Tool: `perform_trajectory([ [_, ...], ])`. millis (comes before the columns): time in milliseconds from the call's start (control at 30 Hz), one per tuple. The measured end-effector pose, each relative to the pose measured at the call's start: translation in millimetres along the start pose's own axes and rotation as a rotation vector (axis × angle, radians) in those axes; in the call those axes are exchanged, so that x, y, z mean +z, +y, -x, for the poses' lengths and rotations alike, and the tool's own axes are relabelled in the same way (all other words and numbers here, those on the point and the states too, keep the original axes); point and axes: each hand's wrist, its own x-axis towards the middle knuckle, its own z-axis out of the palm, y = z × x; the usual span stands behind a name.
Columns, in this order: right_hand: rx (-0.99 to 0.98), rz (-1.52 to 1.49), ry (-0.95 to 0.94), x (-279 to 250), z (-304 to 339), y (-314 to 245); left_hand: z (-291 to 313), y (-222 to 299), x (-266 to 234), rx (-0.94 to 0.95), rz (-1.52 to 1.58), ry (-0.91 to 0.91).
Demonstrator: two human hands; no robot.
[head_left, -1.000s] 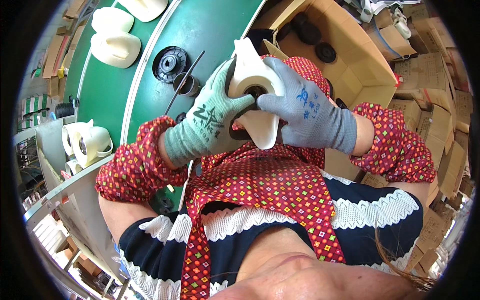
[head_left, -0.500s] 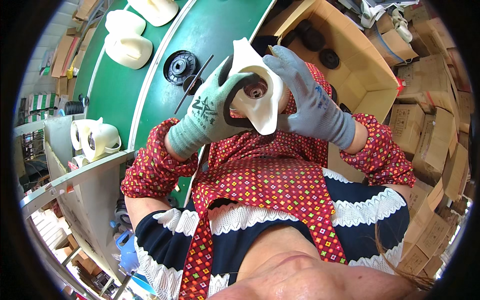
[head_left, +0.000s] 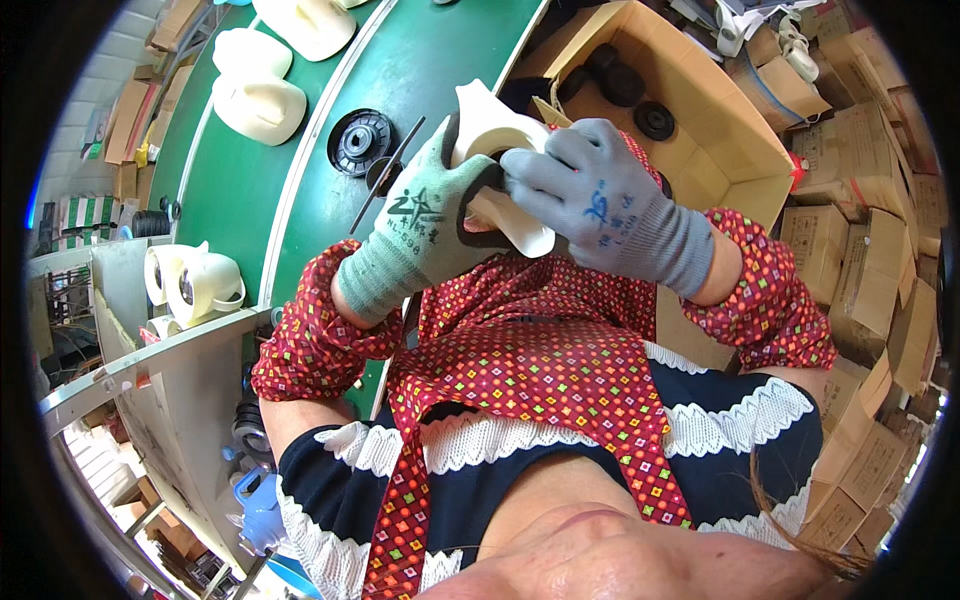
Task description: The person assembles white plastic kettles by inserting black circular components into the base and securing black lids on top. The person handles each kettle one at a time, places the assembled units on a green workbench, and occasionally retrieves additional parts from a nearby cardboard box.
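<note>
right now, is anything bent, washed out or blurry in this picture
In the head view, fisheye curves the table's white strip; head view, lower left: washed-out brightness; head view, middle: the white part looks reasonably sharp.

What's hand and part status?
Left hand gripping white part. Right hand curled across its right side, partly covering it. Dark rod to the left, clear of part.

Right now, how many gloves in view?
2: green glove on left hand, holding the white part; grey glove on right hand, at the same part. Others may be hidden.
</note>
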Motion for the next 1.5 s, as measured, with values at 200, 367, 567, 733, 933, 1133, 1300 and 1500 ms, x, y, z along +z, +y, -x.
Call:
perform_trajectory([
  [200, 0.042, 0.015, -0.186, 5, -9, -2, -7, -1, -3, -0.047, 0.016, -0.061],
  [367, 0.004, -0.050, -0.124, 16, -3, 4, -6, -5, 13, 0.027, -0.015, 0.012],
  [567, -0.001, -0.181, 0.042, 17, 0, 17, -3, -4, 4, 0.041, 0.068, 0.139],
  [733, 0.494, -0.696, 0.380, 23, 49, 32, 8, 11, -7, 0.080, 0.125, 0.395],
  [933, 0.787, -2.861, 0.552, 115, 86, -7, 18, 19, 8, -0.009, 0.324, 0.498],
  [1133, 0.789, -2.917, 0.641, 112, 79, -20, 18, 28, 12, 0.018, 0.353, 0.537],
  [1300, 0.959, -2.241, 0.547, 97, 75, -22, 20, 35, -15, -0.006, -0.051, 0.433],
  [1500, 1.070, -1.904, 0.463, 58, 116, 42, 18, 16, 21, 0.171, 0.037, 0.422],
])
